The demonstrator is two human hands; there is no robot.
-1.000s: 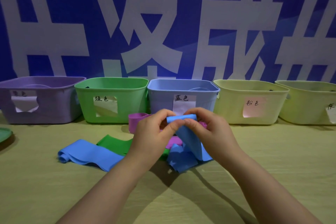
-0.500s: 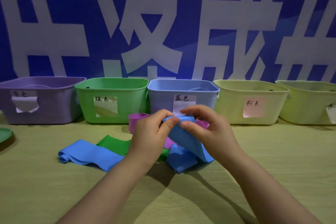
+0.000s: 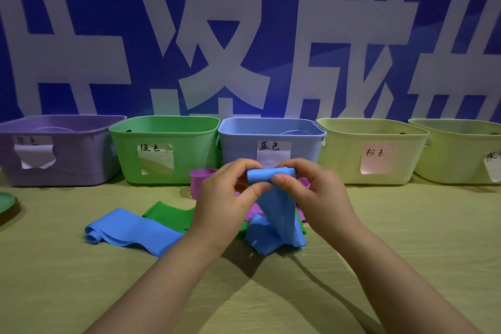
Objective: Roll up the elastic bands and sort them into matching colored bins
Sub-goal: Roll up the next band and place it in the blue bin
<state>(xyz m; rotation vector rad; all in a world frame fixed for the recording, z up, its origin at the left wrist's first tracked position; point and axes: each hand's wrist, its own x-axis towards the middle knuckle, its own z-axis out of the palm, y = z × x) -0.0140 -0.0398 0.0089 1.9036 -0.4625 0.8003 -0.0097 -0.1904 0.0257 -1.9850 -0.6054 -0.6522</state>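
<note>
Left grip (image 3: 225, 198), right grip (image 3: 314, 195) pinch blue band (image 3: 276, 211), roll lying sideways, tail hanging down

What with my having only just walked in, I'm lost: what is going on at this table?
A person holds a partly rolled blue elastic band, pinching the rolled end between the left hand and the right hand above the yellowish table; its loose tail hangs down to the tabletop. A second blue elastic band, a green elastic band and purple elastic bands lie loose near the hands. The light-blue plastic bin stands straight behind the hands, between a green plastic bin and a pale-yellow plastic bin.
</note>
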